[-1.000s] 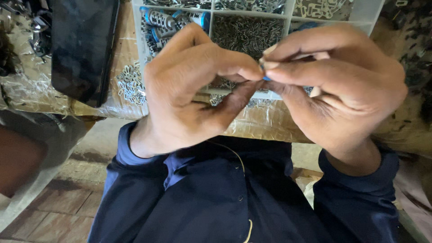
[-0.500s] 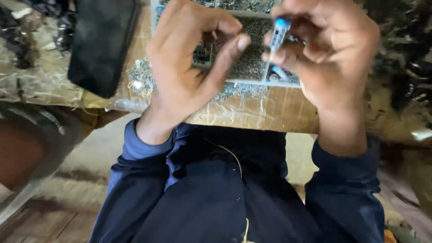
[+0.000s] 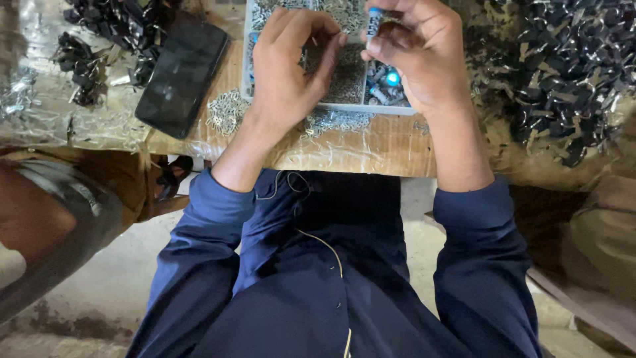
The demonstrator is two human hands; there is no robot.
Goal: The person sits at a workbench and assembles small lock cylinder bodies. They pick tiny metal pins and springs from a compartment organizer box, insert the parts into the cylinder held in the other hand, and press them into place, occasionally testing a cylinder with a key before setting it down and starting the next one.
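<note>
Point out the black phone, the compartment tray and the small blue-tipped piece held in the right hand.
black phone (image 3: 180, 79), head view, middle of its dark screen.
compartment tray (image 3: 247, 63), head view, its pale left wall.
blue-tipped piece (image 3: 374, 20), head view, its upper end above the right hand's fingers.

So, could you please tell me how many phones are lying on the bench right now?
1. A black phone lies face up on the plastic-covered bench, left of the left hand. Others may be hidden beyond the frame.
</note>
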